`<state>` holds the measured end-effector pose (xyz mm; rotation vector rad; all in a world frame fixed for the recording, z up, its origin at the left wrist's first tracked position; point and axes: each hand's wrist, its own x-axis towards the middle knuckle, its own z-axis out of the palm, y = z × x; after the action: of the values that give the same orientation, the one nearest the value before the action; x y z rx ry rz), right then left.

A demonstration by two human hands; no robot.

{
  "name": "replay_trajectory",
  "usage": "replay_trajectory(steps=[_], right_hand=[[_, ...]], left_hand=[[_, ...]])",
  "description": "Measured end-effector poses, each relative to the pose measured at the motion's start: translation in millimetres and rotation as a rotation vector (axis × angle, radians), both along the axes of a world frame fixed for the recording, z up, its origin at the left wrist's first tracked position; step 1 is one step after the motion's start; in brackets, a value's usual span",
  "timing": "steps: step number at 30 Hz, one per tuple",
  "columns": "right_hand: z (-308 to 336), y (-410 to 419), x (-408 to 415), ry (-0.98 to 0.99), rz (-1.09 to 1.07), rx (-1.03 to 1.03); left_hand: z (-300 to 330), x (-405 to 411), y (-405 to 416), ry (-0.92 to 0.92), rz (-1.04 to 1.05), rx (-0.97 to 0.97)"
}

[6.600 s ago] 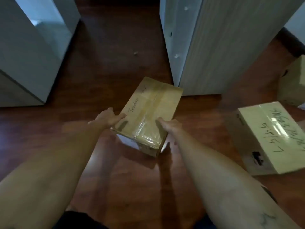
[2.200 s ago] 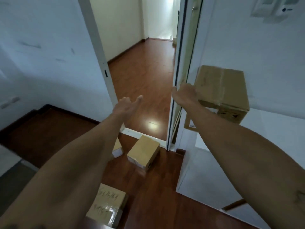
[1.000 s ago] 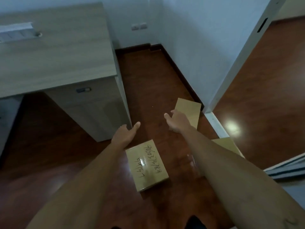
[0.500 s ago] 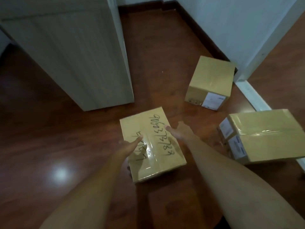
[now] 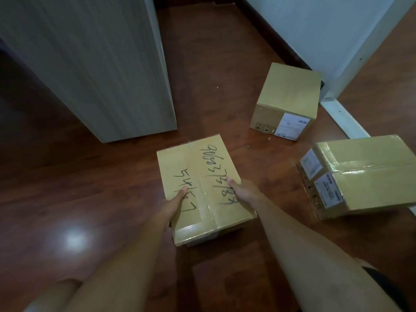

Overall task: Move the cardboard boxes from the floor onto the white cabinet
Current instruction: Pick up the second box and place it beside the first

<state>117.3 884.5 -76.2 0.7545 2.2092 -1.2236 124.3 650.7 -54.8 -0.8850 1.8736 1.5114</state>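
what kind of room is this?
Probably a home or small office room by a doorway: wood floor, white wall with dark baseboard, a wood-grain cabinet side, and taped parcel boxes.

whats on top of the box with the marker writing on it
Both thumbs: the left hand and right hand grip its sides over the taped seam. Their other fingers are hidden beside the handwritten box.
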Motion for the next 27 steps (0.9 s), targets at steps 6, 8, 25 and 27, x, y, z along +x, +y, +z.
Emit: replay_trajectory(steps=[6,8,25,27], right_hand=[[84.1,1.5,11.0,0.019,-0.029,0.021],[135.6,4.1,9.4,0.040,-0.034,0.034],[627.1,39.6,84.3,0.212,-0.355,0.089],[668.6,37.6,102.7,0.259,-0.436,0.095]], left_hand=[[76.1,-1.9,-0.6,0.011,-0.025,0.004],[126.1,-6.5,0.7,0.024,-0.047,0.003],[602.2,-34.4,44.9,0.221,-0.454,-0.026],[634.7,-37.7,50.7,0.263,-0.526,0.001]])
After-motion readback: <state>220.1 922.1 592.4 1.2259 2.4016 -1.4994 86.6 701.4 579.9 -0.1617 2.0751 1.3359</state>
